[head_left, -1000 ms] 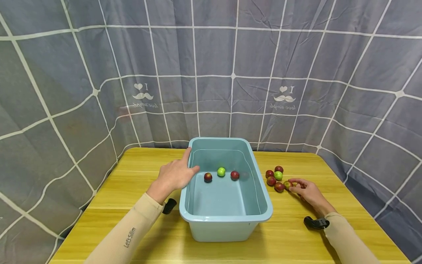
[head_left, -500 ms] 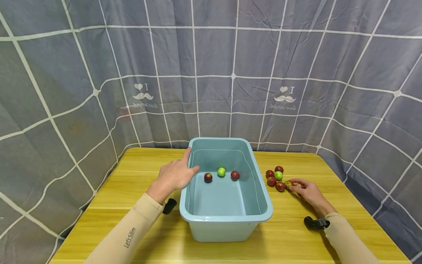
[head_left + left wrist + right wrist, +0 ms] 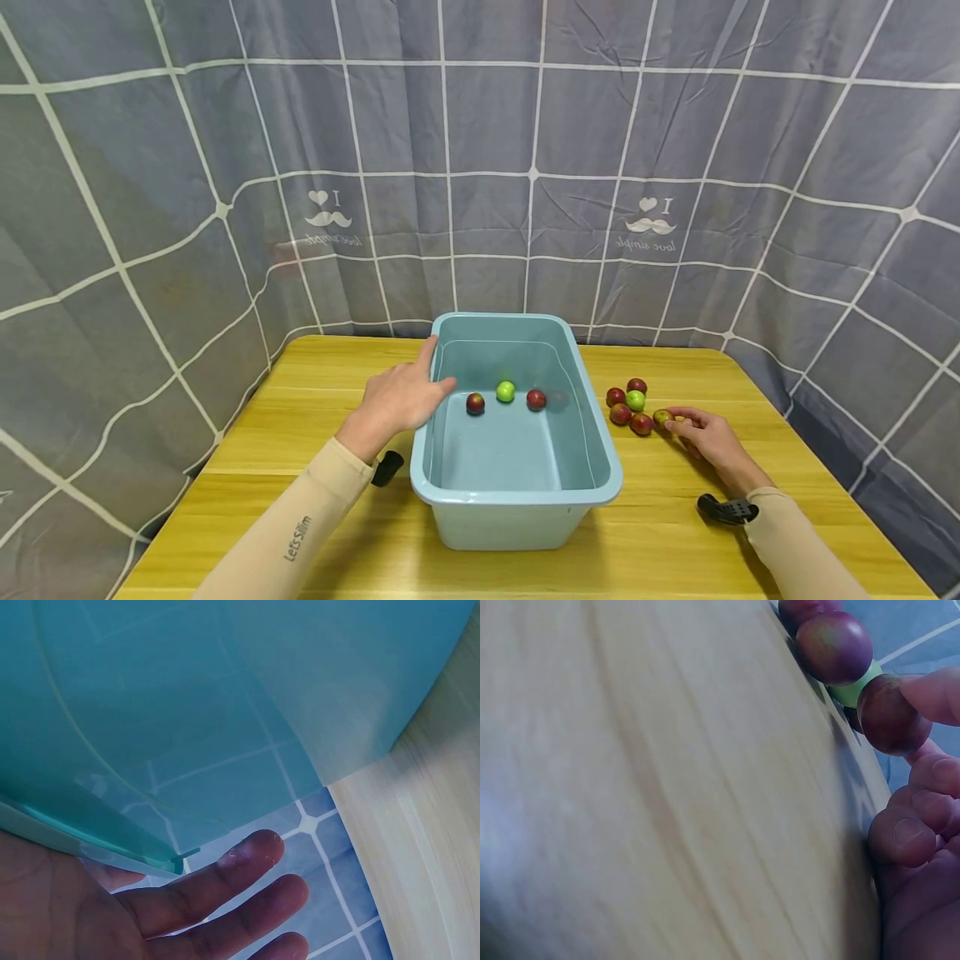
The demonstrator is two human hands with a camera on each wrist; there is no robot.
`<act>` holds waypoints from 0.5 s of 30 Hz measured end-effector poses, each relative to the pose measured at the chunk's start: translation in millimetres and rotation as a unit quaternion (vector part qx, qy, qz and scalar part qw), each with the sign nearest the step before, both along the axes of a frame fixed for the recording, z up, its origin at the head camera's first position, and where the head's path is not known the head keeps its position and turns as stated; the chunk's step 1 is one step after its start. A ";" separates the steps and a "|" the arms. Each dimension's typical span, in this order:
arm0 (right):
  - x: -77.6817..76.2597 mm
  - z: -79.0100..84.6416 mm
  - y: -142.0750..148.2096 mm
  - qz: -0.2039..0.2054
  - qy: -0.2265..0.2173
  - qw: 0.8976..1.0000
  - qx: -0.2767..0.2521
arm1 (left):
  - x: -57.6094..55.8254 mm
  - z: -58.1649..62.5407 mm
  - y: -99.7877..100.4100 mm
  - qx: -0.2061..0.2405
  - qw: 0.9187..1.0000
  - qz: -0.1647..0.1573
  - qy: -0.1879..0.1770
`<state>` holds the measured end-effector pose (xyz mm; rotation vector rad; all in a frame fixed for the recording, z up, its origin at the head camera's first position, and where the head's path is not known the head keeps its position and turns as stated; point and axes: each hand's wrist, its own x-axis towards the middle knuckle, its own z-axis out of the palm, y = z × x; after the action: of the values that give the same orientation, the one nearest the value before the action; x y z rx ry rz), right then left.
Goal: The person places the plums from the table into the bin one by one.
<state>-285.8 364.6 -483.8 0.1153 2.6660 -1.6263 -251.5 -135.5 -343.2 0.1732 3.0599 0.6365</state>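
Note:
A blue plastic basin (image 3: 517, 498) stands mid-table, with two dark red plums (image 3: 536, 400) and one green plum (image 3: 506, 392) on its floor. My left hand (image 3: 401, 396) rests on its left rim. In the left wrist view, the fingers (image 3: 247, 855) extend loosely outside the rim. Over to the right, my right hand (image 3: 708, 437) pinches a reddish-green plum (image 3: 663, 418) between thumb and index finger. From the right wrist, this plum (image 3: 891, 716) looks brownish red, and the other fingers are curled beneath it. Just left of it is a cluster of dark red plums (image 3: 620, 414) around a green one (image 3: 635, 401).
The yellow wooden table (image 3: 337, 533) carries everything. Its far edge meets a grey curtain (image 3: 487, 208) with white grid lines, which also hangs at both sides. The basin's right wall stands between its inside and the plum cluster.
My right hand has drawn the pinched plum slightly to the right, and a gap shows between it and the cluster. The left hand stays on the rim.

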 end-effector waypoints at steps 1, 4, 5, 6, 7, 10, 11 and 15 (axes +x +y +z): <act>0.1 0.1 0.4 0.001 0.000 1.000 0.000 | 0.0 0.1 0.1 0.000 1.000 0.000 -0.001; 0.4 0.2 1.6 0.002 0.002 1.000 -0.004 | 0.0 0.0 0.3 0.000 1.000 0.000 -0.004; 0.5 0.2 2.1 0.003 0.003 1.000 -0.005 | -0.1 0.0 0.4 0.000 1.000 0.000 -0.004; 0.6 0.3 2.6 0.004 0.004 1.000 -0.007 | -0.1 0.0 0.5 0.000 1.000 0.000 -0.004; 0.7 0.5 3.2 0.004 0.006 1.000 -0.008 | -0.3 -0.1 0.5 -0.001 1.000 0.000 -0.004; 1.2 1.0 5.3 0.006 0.011 1.000 -0.011 | -0.7 -0.1 0.8 -0.005 1.000 0.001 -0.002; 1.4 1.1 6.1 0.008 0.012 1.000 -0.010 | -0.8 -0.1 1.0 -0.007 1.000 0.001 -0.001; 1.6 3.1 8.1 0.017 0.024 1.000 -0.001 | -0.4 0.3 1.3 -0.008 1.000 0.002 0.000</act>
<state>-284.2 372.6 -480.7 0.0325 2.6848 -1.6433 -252.0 -134.2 -342.9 0.1683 3.0659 0.6115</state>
